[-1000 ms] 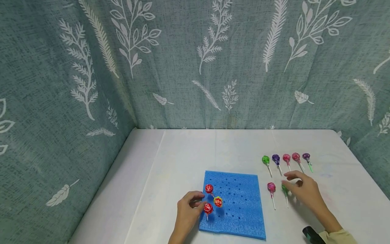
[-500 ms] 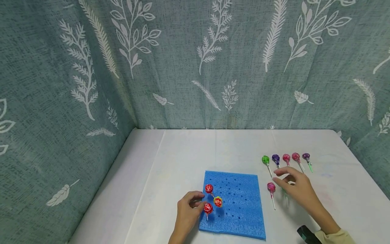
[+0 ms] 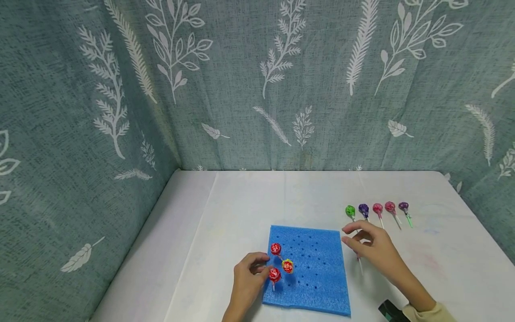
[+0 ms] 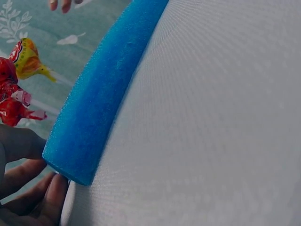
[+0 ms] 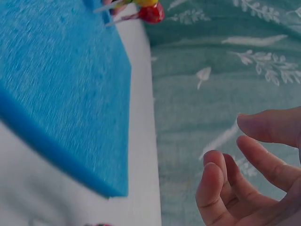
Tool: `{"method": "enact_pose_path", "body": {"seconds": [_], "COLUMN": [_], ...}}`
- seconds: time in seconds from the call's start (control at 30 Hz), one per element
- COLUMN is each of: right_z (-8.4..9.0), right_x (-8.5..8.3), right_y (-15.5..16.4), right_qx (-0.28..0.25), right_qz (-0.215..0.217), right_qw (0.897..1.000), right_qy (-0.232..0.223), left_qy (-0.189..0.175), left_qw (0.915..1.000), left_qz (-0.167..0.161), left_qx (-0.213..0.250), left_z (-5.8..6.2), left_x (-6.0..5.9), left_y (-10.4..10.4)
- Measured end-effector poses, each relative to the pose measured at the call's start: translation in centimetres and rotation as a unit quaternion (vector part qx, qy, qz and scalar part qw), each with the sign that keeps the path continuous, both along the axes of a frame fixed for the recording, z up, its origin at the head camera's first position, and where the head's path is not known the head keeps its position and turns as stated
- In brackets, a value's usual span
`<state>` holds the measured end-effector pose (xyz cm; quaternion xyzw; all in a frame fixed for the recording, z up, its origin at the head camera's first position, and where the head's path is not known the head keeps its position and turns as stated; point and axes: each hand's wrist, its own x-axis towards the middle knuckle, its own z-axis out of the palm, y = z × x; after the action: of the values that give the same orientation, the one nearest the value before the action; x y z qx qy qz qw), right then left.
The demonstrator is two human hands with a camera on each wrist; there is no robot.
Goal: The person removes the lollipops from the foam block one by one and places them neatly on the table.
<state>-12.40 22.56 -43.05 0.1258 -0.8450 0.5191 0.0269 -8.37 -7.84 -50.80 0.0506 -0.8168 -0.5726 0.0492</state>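
I have the left hand (image 3: pixel 250 275) pinching the left edge of the blue foam (image 3: pixel 314 290), beside three lollipops (image 3: pixel 287 266) stuck into it. The right hand (image 3: pixel 372 246) is empty, thumb and forefinger parted, above one lollipop (image 3: pixel 360 267) on the table (image 3: pixel 225 214), mostly hiding its candy end from me. I judge it best to pinch just below the wrapper and lift straight, leaving the back row (image 3: pixel 377 209) undisturbed.

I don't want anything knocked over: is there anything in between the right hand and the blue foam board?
Nothing visible is. The right hand hovers by the right edge of the blue foam board; the three lollipops on it stand toward its left side, near the left hand.
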Motion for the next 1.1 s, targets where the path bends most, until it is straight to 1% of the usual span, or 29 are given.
{"method": "enact_pose_path", "body": {"seconds": [0.2,0.4,0.7,0.97,1.1], "right_z": [0.4,0.4,0.2,-0.2,-0.3], "right_x": [0.1,0.0,0.0,0.4,0.6], "right_y": [-1.6,-3.2,-4.8,-6.1,-6.7], "right_qx": [-0.014,-0.041,-0.049,-0.04,-0.034], "right_qz": [0.023,0.045,0.071,0.087,0.096], "right_qw": [1.0,0.998,0.996,0.995,0.995], "right_qy": [-0.002,0.006,0.008,0.017,0.008], "left_qy": [0.005,-0.006,-0.012,-0.009,-0.003], "left_qw": [1.0,1.0,0.9999,0.9999,1.0], "left_qz": [-0.002,-0.001,0.0,0.0,-0.001], "left_qx": [0.002,0.001,-0.007,-0.006,-0.005], "left_z": [-0.1,-0.1,0.0,0.1,-0.1], "left_x": [0.0,0.0,0.0,0.1,0.0], "left_y": [0.0,0.1,-0.1,0.0,-0.1]}}
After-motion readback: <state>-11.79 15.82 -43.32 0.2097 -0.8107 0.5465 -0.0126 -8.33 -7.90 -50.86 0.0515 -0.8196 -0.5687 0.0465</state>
